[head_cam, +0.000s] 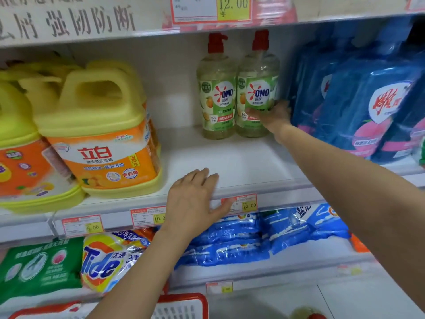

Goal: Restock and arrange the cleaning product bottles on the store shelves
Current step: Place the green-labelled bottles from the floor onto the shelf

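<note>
Two clear OMO dish-soap bottles with red pump caps and green labels stand side by side at the back of the middle shelf. My right hand grips the lower part of the right OMO bottle, with the thumb across its label. The left OMO bottle stands upright, touching the right one. My left hand rests flat on the shelf's front edge, fingers straight and holding nothing, its thumb over a price tag.
Yellow jugs with orange labels fill the shelf's left. Blue refill pouches stand at the right. Below lie blue detergent bags, a Tide bag and a green bag. A red basket sits at the bottom.
</note>
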Demonstrator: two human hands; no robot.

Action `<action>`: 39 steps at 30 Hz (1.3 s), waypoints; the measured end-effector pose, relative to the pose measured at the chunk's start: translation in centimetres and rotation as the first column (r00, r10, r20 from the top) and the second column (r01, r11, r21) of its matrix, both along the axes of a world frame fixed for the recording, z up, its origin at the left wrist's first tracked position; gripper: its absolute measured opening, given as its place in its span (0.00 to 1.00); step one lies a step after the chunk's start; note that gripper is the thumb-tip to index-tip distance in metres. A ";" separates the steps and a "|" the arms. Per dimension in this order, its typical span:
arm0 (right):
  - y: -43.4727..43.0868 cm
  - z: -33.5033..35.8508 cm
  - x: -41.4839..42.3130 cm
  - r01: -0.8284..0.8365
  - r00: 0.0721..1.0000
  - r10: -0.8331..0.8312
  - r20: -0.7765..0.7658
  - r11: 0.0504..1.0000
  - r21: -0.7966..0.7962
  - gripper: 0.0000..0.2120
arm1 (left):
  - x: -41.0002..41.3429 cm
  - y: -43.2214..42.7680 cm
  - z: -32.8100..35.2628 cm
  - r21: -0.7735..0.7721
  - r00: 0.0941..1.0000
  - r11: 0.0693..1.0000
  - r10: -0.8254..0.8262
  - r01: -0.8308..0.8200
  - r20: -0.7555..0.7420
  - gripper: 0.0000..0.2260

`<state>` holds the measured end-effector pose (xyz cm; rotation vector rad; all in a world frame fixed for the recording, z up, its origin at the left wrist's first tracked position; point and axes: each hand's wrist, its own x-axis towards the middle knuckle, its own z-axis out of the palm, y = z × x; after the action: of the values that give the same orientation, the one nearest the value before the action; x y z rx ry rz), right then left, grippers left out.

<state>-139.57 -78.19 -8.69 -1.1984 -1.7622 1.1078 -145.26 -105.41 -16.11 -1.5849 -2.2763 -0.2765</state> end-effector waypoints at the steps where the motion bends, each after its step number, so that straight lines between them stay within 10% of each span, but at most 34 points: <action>1: -0.3 0.0 0.1 -0.011 1.000 0.011 -0.009 1.000 -0.009 0.48 | 0.0 0.0 0.0 0.002 1.000 1.000 0.003 -0.003 -0.003 0.30; 14: -5.3 0.6 5.0 -0.214 0.968 0.180 0.173 0.956 0.202 0.46 | 1.2 -1.2 2.1 -0.123 0.984 0.992 0.031 -0.009 0.174 0.45; 18: -7.6 2.0 6.8 -0.279 0.959 0.281 -0.017 0.957 0.079 0.23 | 1.8 -2.5 3.1 0.062 0.960 0.998 -0.008 -0.010 0.280 0.33; 22: -10.8 3.5 9.4 -0.345 0.931 0.337 -0.139 0.938 -0.038 0.21 | 3.9 -3.4 5.0 0.296 0.891 0.955 -0.122 -0.014 0.436 0.23; 29: -17.4 3.5 14.9 -0.459 0.887 0.453 -0.091 0.887 -0.055 0.21 | 9.5 -4.9 7.4 0.404 0.319 0.910 -0.355 -0.098 0.879 0.30; 39: -21.9 0.9 22.8 -0.565 0.813 0.532 -0.238 0.820 -0.097 0.29 | 15.2 -9.2 6.5 0.453 0.009 0.868 -0.461 -0.205 0.887 0.22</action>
<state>-116.72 -100.06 -7.80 -0.6262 -1.9390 1.6751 -130.08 -114.64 -9.64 -1.3639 -2.3342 -2.6561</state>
